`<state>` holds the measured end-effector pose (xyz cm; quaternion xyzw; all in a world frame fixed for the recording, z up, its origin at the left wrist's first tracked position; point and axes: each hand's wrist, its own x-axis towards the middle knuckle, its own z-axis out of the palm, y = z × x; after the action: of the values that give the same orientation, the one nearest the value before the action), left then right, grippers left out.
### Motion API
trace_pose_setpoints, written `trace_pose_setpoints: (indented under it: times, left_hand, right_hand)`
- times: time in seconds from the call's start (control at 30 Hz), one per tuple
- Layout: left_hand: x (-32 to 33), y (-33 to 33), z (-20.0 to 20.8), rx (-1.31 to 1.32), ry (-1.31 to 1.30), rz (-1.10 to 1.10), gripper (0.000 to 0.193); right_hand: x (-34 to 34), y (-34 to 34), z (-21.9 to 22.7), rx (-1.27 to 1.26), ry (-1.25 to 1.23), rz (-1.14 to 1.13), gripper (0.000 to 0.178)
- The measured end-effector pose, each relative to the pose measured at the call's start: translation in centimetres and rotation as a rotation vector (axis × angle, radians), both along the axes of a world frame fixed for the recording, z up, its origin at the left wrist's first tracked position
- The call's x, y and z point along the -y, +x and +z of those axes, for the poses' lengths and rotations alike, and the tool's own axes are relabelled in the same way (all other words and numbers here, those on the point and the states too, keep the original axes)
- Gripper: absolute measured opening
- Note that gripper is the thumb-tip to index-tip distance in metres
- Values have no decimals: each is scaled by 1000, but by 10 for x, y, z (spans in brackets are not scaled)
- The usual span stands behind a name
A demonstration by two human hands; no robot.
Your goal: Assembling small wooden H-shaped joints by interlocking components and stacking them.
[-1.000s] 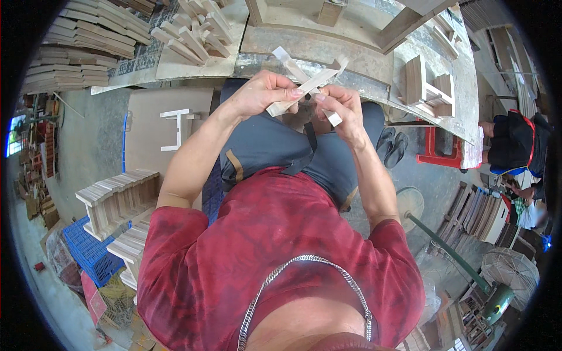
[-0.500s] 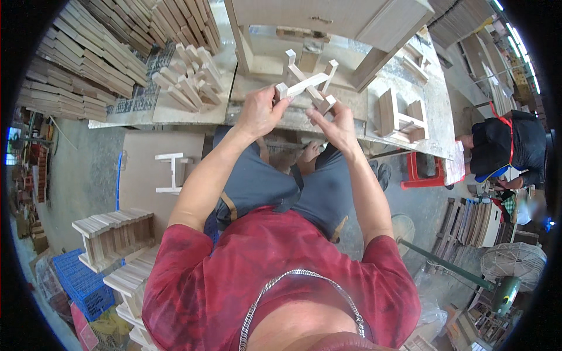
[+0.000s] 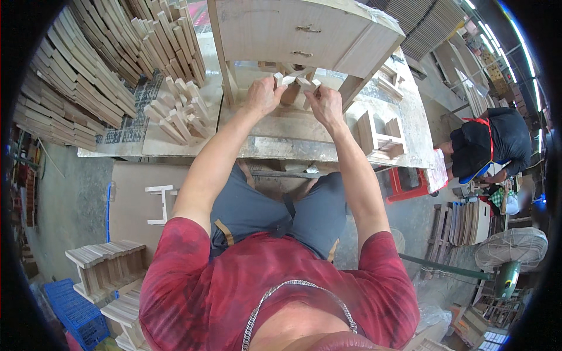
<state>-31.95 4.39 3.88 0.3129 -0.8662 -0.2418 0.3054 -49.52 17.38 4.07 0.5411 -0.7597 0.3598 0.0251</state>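
Note:
Both my hands reach forward over the workbench (image 3: 275, 146) to the low opening of a pale wooden cabinet (image 3: 263, 35) with two small metal pulls. My left hand (image 3: 263, 95) is closed on one end of a pale wooden cross-shaped frame (image 3: 288, 81). At the other side my right hand (image 3: 325, 106) pinches another end of it between thumb and fingers. The frame's far part is hidden below the cabinet's front edge. To the right of my right hand stands a small wooden H-shaped assembly (image 3: 383, 140) on the bench.
Several sticks lie in a heap (image 3: 181, 111) left of the cabinet, before tall stacks of wood strips (image 3: 76, 76). A red stool (image 3: 410, 184) stands right of the bench, near a person in black (image 3: 497, 137). A fan (image 3: 509, 257) stands at lower right.
My hands have moved forward, carrying the cross-shaped frame from the bench's front edge to the opening under the cabinet. The view has shifted, showing more of the cabinet's front.

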Motion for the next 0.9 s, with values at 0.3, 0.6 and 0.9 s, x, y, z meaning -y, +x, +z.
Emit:
trace_pose_setpoints:
  times: [0.3,0.6,0.9]
  left_hand:
    - [0,1,7,2,37,28,37]
    - [2,0,20,35,166,84,32]
    - [-39,123,45,-47,194,-32,28]
  right_hand:
    - [3,2,16,-73,72,-2,35]
    - [2,1,18,-68,44,18,40]
    - [-101,65,84,213,143,586,48]
